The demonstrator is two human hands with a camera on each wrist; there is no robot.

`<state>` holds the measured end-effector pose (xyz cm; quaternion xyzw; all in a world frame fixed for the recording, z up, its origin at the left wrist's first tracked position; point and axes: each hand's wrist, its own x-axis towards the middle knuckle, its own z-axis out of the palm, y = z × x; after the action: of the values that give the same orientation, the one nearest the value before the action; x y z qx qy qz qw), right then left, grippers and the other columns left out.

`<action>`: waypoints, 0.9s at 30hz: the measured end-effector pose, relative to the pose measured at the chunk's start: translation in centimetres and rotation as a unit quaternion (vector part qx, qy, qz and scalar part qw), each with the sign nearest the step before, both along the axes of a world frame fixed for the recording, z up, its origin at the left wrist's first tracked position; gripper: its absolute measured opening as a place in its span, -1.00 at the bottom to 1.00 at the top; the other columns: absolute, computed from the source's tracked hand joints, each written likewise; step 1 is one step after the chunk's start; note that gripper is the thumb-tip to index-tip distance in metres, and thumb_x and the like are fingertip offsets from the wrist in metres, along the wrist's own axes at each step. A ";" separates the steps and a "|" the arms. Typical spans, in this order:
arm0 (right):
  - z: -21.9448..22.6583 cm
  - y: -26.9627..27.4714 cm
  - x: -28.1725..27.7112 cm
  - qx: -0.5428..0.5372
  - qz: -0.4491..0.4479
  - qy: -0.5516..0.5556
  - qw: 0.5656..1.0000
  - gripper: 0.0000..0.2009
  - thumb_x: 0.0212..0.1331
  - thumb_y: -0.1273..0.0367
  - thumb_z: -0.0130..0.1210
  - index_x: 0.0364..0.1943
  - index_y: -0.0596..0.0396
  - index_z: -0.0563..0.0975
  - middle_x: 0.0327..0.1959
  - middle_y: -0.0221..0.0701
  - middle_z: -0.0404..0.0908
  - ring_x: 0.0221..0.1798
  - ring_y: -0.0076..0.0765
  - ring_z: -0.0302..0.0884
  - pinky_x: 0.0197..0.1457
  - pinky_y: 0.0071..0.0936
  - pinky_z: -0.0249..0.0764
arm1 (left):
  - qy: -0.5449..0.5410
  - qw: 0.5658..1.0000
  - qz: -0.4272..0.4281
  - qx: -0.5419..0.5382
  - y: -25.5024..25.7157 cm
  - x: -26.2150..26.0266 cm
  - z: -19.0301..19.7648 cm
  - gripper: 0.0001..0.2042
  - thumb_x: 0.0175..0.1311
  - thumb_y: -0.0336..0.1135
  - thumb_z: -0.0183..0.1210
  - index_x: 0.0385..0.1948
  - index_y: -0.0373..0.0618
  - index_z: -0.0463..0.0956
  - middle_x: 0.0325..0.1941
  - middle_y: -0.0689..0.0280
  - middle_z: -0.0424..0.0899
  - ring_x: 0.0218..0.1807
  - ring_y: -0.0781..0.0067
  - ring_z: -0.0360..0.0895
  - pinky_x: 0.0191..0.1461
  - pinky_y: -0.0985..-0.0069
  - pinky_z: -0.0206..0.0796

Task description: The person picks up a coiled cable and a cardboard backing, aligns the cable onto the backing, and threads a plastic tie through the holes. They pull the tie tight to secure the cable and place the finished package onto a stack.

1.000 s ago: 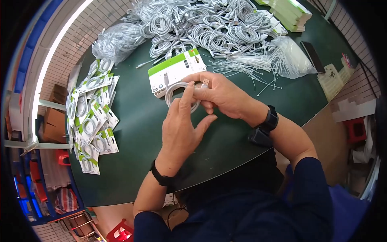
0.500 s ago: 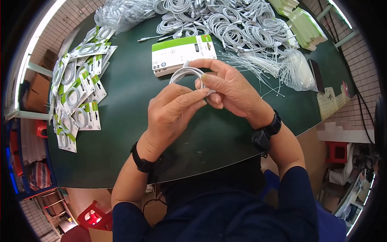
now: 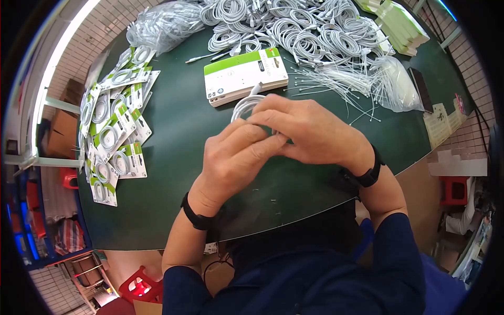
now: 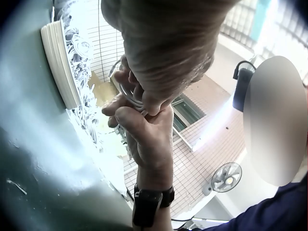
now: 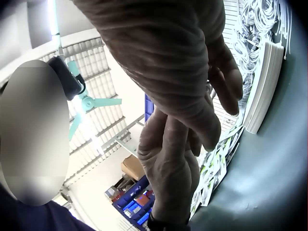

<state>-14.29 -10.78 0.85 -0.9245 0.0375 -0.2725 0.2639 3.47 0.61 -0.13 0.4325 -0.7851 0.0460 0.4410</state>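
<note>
In the head view a coiled white cable [image 3: 244, 106] is held between both hands above the table, its plug end pointing up. The left hand [image 3: 231, 155] pinches the coil's near side with bent fingers. The right hand [image 3: 315, 128] curls over the coil's right side, its fingertips meeting the left ones and hiding that part of the cable. The left wrist view shows the cable loop [image 4: 129, 94] between the fingers of both hands. Just beyond the hands lies a stack of white and green cards [image 3: 244, 76].
Carded cables [image 3: 107, 137] are heaped at the left. Loose coiled cables [image 3: 299, 31] lie along the back, with a filled plastic bag [image 3: 163, 26] beside them. White cable ties [image 3: 336, 81], a dark phone [image 3: 421, 90] and green-white cards [image 3: 400, 29] are at the right.
The left hand, first with fingers extended over the coil, now pinches it. The right hand has turned over, its back facing up, and its fingers have closed in against the left fingertips.
</note>
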 end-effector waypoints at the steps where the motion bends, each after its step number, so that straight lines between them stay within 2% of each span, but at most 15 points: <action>1: -0.3 0.2 0.1 -0.028 -0.020 0.030 0.999 -0.74 0.01 0.42 0.36 -0.21 0.02 0.54 -0.18 -0.35 0.57 -0.16 -0.06 0.66 -0.22 -0.25 0.60 | -0.013 1.000 -0.004 -0.009 0.1 -0.3 -0.1 -0.65 -0.13 -0.55 0.49 -0.20 -0.10 0.75 -0.39 0.35 0.63 -0.39 0.36 0.58 -0.36 0.47 0.44; 4: -0.2 -0.3 -0.6 -0.042 0.010 0.069 0.997 -0.79 0.02 0.39 0.34 -0.32 0.02 0.52 -0.34 -0.42 0.52 -0.28 -0.13 0.65 -0.32 -0.26 0.56 | -0.041 0.999 -0.017 -0.006 0.6 -0.3 0.0 -0.63 -0.20 -0.49 0.51 -0.22 -0.07 0.74 -0.38 0.38 0.59 -0.41 0.37 0.55 -0.42 0.45 0.41; 7: -0.2 -0.7 -0.9 -0.077 0.051 0.029 0.995 -0.79 -0.01 0.36 0.34 -0.41 0.01 0.48 -0.44 -0.46 0.46 -0.37 -0.21 0.62 -0.40 -0.28 0.52 | -0.045 0.998 -0.032 0.023 1.4 -0.2 0.4 -0.64 -0.18 -0.48 0.49 -0.21 -0.05 0.76 -0.37 0.38 0.58 -0.41 0.38 0.54 -0.43 0.46 0.40; 13: -0.2 -0.9 -0.7 -0.132 0.049 -0.002 0.990 -0.81 -0.02 0.35 0.35 -0.41 -0.01 0.52 -0.46 -0.45 0.42 -0.41 -0.26 0.60 -0.43 -0.32 0.50 | -0.060 0.997 -0.040 0.002 1.5 0.6 -0.1 -0.66 -0.16 -0.50 0.46 -0.23 -0.06 0.77 -0.37 0.37 0.58 -0.41 0.38 0.55 -0.44 0.46 0.40; 18: -0.4 -0.2 -0.7 0.026 0.048 0.037 0.998 -0.75 0.06 0.34 0.39 -0.22 0.00 0.55 -0.37 -0.42 0.59 -0.38 -0.20 0.65 -0.36 -0.28 0.53 | -0.028 0.999 -0.036 -0.001 1.0 1.3 -1.3 -0.70 -0.14 -0.52 0.47 -0.26 -0.08 0.76 -0.37 0.35 0.62 -0.40 0.36 0.57 -0.43 0.46 0.41; 22: -0.1 -0.5 -1.0 0.149 0.048 0.070 0.985 -0.70 0.11 0.35 0.39 -0.12 0.04 0.53 -0.31 -0.33 0.67 -0.37 -0.12 0.65 -0.32 -0.24 0.52 | -0.013 0.999 -0.047 -0.005 0.3 1.8 -1.2 -0.72 -0.18 -0.54 0.42 -0.33 -0.08 0.70 -0.38 0.36 0.61 -0.41 0.38 0.54 -0.45 0.47 0.41; 27: 0.5 -0.9 -1.5 0.134 0.042 0.090 0.986 -0.70 0.10 0.40 0.37 -0.12 0.06 0.53 -0.33 -0.28 0.67 -0.35 -0.09 0.64 -0.28 -0.23 0.50 | 0.042 0.996 -0.064 0.041 0.0 1.9 -1.0 -0.77 -0.13 -0.58 0.44 -0.40 -0.10 0.66 -0.41 0.32 0.64 -0.41 0.34 0.56 -0.40 0.45 0.40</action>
<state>-15.84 -11.68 1.35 -0.9023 0.0581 -0.1696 0.3921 5.40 0.61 -1.13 0.4008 -0.7929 -0.0322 0.4579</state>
